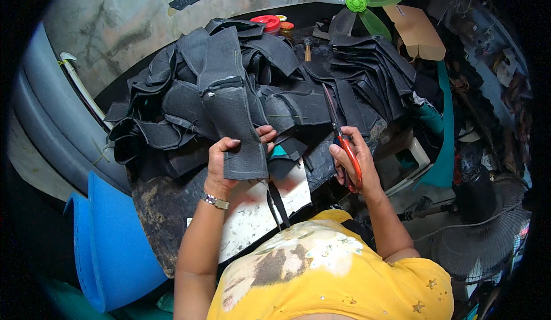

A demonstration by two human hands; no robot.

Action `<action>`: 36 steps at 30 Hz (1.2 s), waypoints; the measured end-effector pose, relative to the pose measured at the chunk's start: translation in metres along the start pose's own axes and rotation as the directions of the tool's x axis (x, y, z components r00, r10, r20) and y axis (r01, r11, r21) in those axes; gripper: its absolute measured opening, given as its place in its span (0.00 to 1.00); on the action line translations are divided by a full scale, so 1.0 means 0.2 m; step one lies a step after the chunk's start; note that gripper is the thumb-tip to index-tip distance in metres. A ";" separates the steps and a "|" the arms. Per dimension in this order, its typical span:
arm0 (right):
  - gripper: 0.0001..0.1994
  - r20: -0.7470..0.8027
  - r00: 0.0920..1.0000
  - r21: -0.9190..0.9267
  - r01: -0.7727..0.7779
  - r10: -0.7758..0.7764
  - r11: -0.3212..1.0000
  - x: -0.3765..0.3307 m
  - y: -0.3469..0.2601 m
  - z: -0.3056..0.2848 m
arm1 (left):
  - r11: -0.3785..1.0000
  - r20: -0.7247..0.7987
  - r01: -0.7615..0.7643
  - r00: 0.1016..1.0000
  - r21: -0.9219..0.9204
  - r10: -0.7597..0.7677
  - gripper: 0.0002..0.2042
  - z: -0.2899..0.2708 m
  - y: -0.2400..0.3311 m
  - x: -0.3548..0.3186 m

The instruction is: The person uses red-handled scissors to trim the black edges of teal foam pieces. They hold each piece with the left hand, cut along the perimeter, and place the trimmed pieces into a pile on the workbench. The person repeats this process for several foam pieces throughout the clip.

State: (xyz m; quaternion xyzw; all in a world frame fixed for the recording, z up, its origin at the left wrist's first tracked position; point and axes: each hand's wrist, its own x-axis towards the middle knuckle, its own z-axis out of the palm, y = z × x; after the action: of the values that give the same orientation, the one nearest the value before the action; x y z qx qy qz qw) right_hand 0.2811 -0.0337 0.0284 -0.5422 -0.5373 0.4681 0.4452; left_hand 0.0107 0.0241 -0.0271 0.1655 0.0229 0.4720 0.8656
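Left hand pinches lower edge of dark grey stitched fabric strip; right hand grips red-handled scissors, blades shut, beside black fabric heap crowding table.

Matt black fabric strip, metal scissors with glossy orange handles

left hand grips black fabric piece | right hand holds red-handled scissors | black pile behind

Head camera looks steeply down, close over the worktable, rim apparently darkened.
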 end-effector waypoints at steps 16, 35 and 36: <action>0.25 0.690 0.702 0.064 -0.300 0.175 0.952 -0.17 0.05 0.11 | 0.960 -0.089 -0.151 0.980 0.237 0.177 0.29 0.00 0.01 -0.03; 0.24 0.686 0.722 0.399 -0.479 0.092 0.782 -0.12 0.13 0.14 | 0.960 -0.333 -0.131 0.919 0.247 0.211 0.20 -0.02 0.04 -0.06; 0.25 0.687 0.721 0.369 -0.458 0.095 0.809 -0.12 0.13 0.14 | 0.964 -0.312 -0.139 0.927 0.229 0.208 0.21 -0.03 0.03 -0.05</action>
State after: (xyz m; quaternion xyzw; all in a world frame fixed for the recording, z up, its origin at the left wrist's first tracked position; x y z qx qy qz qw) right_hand 0.2585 -0.0593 -0.0017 -0.2873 -0.4189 0.8129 0.2848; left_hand -0.0008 0.0194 -0.0318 0.1720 0.2019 0.5632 0.7826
